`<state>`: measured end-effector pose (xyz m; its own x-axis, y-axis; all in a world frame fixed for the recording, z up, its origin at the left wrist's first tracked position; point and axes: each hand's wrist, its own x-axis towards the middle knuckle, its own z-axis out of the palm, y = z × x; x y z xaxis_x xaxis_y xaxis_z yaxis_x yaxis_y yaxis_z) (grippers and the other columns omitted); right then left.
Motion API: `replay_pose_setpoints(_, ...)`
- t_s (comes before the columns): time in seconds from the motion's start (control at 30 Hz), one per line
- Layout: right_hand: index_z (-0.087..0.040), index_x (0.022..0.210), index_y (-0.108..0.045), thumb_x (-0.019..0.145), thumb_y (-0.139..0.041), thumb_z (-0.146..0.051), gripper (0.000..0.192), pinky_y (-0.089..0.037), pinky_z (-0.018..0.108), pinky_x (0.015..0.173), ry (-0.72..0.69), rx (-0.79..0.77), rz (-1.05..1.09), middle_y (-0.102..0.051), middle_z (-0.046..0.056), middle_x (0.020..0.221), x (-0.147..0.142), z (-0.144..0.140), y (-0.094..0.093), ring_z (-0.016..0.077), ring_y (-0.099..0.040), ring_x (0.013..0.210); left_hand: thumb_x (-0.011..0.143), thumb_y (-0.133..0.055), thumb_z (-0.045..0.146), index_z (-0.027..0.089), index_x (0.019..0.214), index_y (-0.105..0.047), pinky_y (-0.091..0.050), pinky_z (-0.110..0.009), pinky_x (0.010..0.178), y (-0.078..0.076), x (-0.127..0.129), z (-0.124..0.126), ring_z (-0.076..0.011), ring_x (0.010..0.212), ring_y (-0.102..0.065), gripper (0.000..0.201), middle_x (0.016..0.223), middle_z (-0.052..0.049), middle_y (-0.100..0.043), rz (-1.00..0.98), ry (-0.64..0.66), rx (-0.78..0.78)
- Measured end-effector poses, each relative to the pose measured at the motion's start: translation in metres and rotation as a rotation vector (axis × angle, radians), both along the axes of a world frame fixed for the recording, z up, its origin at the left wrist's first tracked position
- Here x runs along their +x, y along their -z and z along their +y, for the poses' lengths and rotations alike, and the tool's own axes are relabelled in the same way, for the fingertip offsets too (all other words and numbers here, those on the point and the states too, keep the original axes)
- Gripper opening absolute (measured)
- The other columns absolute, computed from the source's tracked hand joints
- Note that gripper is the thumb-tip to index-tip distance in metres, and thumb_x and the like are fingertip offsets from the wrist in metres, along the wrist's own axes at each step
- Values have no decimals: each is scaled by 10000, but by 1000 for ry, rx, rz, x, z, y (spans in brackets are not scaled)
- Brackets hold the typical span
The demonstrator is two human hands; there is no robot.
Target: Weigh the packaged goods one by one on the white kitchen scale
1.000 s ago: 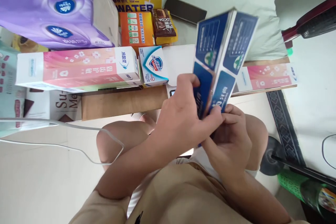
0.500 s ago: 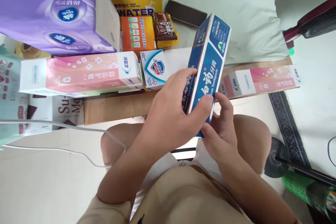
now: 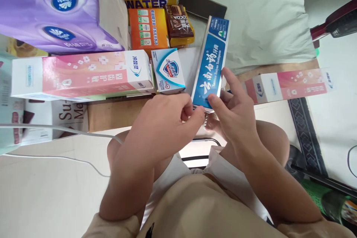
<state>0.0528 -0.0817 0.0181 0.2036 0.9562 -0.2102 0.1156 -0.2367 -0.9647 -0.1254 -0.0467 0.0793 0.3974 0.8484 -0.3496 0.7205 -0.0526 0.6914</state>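
the blue toothpaste box [image 3: 210,63] is in the right hand [image 3: 234,106], slanting up and slightly to the right, its printed face to the camera and its near end toward the body. the right forearm [image 3: 279,178] rises from the lower right, angled inward, with the palm turned toward the box. the thumb is laid on the printed face near the lower end, the index finger reaches up along the right edge, and the other fingers bend in below it; together they grip that end.

the left hand [image 3: 167,124] comes in from the lower left, back of the hand up, its wrist bent toward the middle. its fingers are loosely curled, the thumb pointing at the box's lower left corner (whether it actually touches there, i cannot tell).

just left of the box is the small soap carton [image 3: 169,70], and a long pink box [image 3: 83,72] lies beyond that. another pink box [image 3: 295,85] lies to the right of the right hand. a dark flat slab [image 3: 203,5] rests on the pale cloth [image 3: 259,18] above.
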Motion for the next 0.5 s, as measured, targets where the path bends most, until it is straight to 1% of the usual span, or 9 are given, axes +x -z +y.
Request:
replay_pose_setpoints(0.07, -312, 1579, -470, 862, -790, -447, 797, -702, 402, 806, 14, 13, -85, -786, 33, 1147, 0, -1, 0, 205, -768, 938, 941, -475, 411, 215, 555, -452, -242, -324, 510, 1, 0, -1, -149, 497, -454, 433, 541, 0, -587, 80, 78, -7)
replay_pose_setpoints(0.13, -317, 1543, -537, 833, -819, -458, 777, -703, 419, 812, 23, 17, -195, -800, 30, 1130, -1, -2, 1, 215, -782, 910, 950, -452, 391, 206, 524, -397, -209, -330, 504, 2, 0, -2, -149, 473, -384, 468, 503, -5, -529, 124, 137, 0)
replay_pose_setpoints(0.17, -317, 1516, -573, 823, -828, -465, 753, -702, 430, 824, 30, 18, -244, -806, 31, 1129, -1, -2, 2, 222, -789, 904, 949, -449, 385, 203, 518, -391, -205, -330, 507, 2, 1, -2, -150, 472, -373, 471, 503, -8, -523, 135, 154, 4)
replay_pose_setpoints(0.23, -307, 1469, -620, 831, -820, -468, 687, -698, 451, 864, 37, 31, -291, -810, 40, 1148, 0, -2, 2, 238, -800, 924, 942, -452, 393, 211, 532, -444, -218, -326, 513, 2, 1, -2, -158, 486, -408, 449, 535, -11, -564, 149, 162, 5)
replay_pose_setpoints(0.37, -284, 1438, -628, 929, -720, -462, 546, -688, 449, 938, 9, 118, -251, -792, 64, 1234, 4, -11, 4, 232, -799, 1021, 941, -459, 434, 227, 588, -556, -253, -322, 532, 1, -1, -1, -180, 536, -520, 420, 599, -17, -649, 185, 125, 14)
replay_pose_setpoints(0.43, -281, 1395, -640, 972, -676, -474, 467, -688, 433, 928, -31, 159, -215, -780, 71, 1261, 9, -22, 6, 224, -794, 1050, 950, -458, 436, 225, 585, -578, -263, -324, 546, 1, -5, -3, -185, 561, -549, 439, 614, -25, -662, 207, 115, 20)
replay_pose_setpoints(0.5, -278, 1317, -668, 996, -648, -479, 379, -690, 404, 855, -91, 186, -181, -792, 65, 1193, 16, -35, 4, 210, -795, 984, 949, -475, 416, 221, 543, -569, -265, -329, 549, 1, -10, -6, -179, 545, -533, 460, 584, -26, -635, 195, 112, 34)
